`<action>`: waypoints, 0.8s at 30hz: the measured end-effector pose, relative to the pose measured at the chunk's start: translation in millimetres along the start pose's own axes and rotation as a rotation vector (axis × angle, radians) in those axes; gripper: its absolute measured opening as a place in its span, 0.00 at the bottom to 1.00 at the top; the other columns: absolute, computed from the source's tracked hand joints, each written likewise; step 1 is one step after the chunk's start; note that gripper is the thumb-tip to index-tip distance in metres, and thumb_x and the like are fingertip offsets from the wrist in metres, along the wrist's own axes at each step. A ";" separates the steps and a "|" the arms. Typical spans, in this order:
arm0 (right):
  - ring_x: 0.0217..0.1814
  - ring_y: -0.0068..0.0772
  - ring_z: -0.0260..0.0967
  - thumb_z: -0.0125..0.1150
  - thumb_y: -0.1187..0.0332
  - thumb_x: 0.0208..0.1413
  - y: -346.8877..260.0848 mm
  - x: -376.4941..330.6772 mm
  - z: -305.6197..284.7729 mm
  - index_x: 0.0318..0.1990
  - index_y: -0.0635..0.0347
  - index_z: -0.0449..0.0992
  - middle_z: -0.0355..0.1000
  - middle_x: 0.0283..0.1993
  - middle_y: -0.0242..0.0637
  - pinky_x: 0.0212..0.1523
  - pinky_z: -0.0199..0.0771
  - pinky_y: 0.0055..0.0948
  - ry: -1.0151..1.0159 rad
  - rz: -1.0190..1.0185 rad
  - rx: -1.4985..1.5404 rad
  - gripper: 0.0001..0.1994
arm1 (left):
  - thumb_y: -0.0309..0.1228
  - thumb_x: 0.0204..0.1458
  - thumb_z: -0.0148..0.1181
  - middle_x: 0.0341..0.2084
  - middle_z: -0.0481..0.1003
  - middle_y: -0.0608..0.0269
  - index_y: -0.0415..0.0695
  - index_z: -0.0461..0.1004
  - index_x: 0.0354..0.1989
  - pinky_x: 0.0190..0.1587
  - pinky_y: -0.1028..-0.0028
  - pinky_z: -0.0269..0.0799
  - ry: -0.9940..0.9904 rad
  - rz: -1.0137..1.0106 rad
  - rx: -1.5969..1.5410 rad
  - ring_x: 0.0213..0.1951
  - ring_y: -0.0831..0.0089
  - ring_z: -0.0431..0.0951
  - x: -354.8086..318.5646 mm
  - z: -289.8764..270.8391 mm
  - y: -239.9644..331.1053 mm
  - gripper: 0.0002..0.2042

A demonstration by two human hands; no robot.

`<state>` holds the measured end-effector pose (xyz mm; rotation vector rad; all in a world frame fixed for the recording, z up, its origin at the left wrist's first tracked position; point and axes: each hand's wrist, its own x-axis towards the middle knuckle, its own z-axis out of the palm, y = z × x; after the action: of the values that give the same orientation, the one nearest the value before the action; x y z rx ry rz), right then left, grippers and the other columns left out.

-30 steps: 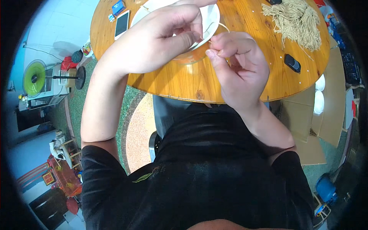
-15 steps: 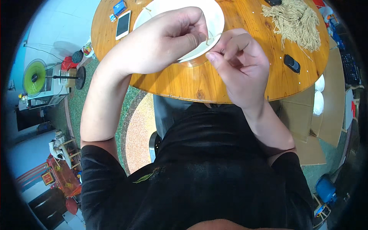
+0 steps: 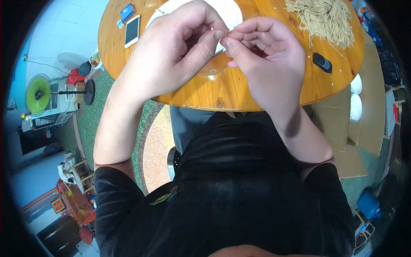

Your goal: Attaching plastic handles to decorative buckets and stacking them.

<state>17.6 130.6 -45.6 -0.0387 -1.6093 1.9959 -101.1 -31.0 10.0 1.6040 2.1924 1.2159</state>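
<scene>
Above the near rim of a white bowl (image 3: 233, 13), my two hands meet at the fingertips. My left hand (image 3: 180, 51) is closed, thumb and index finger pinching a short tan cord that hardly shows between them. Against it, my right hand (image 3: 269, 60) pinches with thumb and index finger, its other fingers curled loosely. Whatever sits in the right pinch is too small to make out. A tan cord end (image 3: 159, 11) shows at the bowl's left rim. The bowl's inside is mostly hidden behind my hands.
On the round wooden table (image 3: 205, 96) lie a white phone (image 3: 132, 31), a blue box (image 3: 127, 12), a heap of tan cords (image 3: 327, 21), a black key fob (image 3: 322, 63) and several tiny white bits. Cardboard (image 3: 370, 103) stands at the right, a green fan (image 3: 38, 94) at the left.
My hands have come together at the fingertips; the right one moved up and left to the left one. The cord between them shows less. The whole view has shifted slightly.
</scene>
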 end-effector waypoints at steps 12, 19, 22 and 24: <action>0.49 0.28 0.83 0.66 0.78 0.67 3.3 1.8 -20.0 0.56 0.69 0.76 0.82 0.50 0.44 0.49 0.86 0.25 -0.057 0.203 0.245 0.12 | 0.23 0.55 0.76 0.25 0.77 0.67 0.41 0.87 0.44 0.26 0.78 0.66 0.029 0.341 0.429 0.24 0.80 0.76 10.2 -2.8 5.7 0.09; 0.47 0.29 0.84 0.69 0.79 0.65 4.8 -0.6 -18.4 0.53 0.71 0.77 0.82 0.49 0.45 0.51 0.86 0.24 -0.022 0.223 0.374 0.12 | 0.24 0.50 0.77 0.23 0.75 0.64 0.43 0.87 0.45 0.27 0.70 0.72 0.066 0.489 0.674 0.25 0.68 0.79 6.8 -1.0 11.8 0.12; 0.50 0.29 0.84 0.67 0.80 0.65 -3.4 -3.1 -17.3 0.55 0.71 0.77 0.82 0.50 0.45 0.54 0.86 0.26 -0.035 0.204 0.286 0.13 | 0.24 0.50 0.77 0.23 0.74 0.64 0.43 0.86 0.43 0.27 0.69 0.74 0.084 0.527 0.764 0.25 0.67 0.80 7.3 -0.1 12.9 0.11; 0.52 0.31 0.84 0.66 0.82 0.65 -2.5 -5.2 -17.5 0.58 0.70 0.76 0.83 0.52 0.46 0.56 0.87 0.29 -0.043 0.195 0.238 0.15 | 0.25 0.50 0.77 0.23 0.74 0.63 0.44 0.85 0.42 0.27 0.68 0.74 0.083 0.517 0.765 0.25 0.67 0.80 7.9 1.0 16.0 0.11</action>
<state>29.3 144.1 -49.9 -0.0646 -1.4292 2.3414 -92.2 -22.3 22.8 2.5641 2.5576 0.5122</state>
